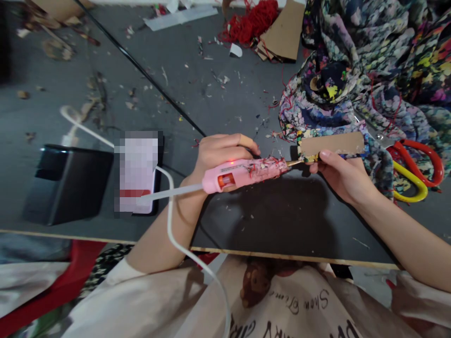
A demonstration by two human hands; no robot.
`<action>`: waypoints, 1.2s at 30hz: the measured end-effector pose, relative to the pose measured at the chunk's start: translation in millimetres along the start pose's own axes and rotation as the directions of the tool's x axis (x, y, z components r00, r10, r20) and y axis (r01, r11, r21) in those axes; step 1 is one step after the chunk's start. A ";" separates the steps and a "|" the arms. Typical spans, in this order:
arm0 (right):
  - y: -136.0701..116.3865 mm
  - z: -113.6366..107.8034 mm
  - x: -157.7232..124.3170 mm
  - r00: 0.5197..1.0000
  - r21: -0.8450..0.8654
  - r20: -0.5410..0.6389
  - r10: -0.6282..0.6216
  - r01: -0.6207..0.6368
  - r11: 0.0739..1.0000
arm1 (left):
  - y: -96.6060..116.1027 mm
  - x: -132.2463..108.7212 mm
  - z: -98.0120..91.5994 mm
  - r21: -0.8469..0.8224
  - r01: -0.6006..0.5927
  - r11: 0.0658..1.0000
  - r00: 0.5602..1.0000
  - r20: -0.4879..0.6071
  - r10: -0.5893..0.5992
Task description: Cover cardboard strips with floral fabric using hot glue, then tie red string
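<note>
My left hand (225,149) is wrapped round a pink hot glue gun (243,173), with a glue stick (172,192) jutting from its back end. A small red light glows on the gun, and bits of red thread cling to its front. The metal nozzle points right and meets the lower left corner of a cardboard strip (333,143) edged with floral fabric. My right hand (341,171) pinches that strip along its lower edge, thumb on top. Scissors (405,155) with red and yellow handles lie just right of it, their blades partly under fabric.
A heap of floral fabric (373,61) covers the back right. Red yarn (252,21) and cardboard pieces (283,33) lie at the back. A phone (141,173), a black box-like object (70,183) and a white cable (171,211) are on the left. Scraps litter the grey table (225,103).
</note>
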State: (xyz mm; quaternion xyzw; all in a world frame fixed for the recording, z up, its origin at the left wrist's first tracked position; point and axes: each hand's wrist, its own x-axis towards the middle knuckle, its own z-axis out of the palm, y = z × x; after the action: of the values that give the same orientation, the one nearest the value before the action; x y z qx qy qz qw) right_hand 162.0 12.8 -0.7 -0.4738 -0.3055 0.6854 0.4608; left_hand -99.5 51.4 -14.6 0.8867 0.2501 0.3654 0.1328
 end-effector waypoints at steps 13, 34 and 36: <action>4.4 -4.9 -0.5 0.999 -0.071 0.035 0.019 -0.017 0.997 | -2.1 -1.0 1.6 -0.011 0.026 1.000 1.000 0.008 -0.026; 0.2 -1.8 0.6 1.000 0.014 0.021 0.000 0.000 1.000 | 1.0 2.7 -4.9 -0.039 -0.018 0.999 0.999 0.028 0.019; 0.0 -1.6 0.3 1.000 -0.003 0.017 -0.003 0.003 1.000 | 0.6 2.3 -2.7 -0.046 -0.021 0.999 1.000 -0.007 0.021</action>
State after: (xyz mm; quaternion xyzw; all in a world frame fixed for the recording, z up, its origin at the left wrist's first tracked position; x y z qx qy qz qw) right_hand 163.4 13.0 -1.4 -0.4681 -0.3111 0.6885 0.4584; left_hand -99.8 52.3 -11.2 0.8848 0.2328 0.3754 0.1486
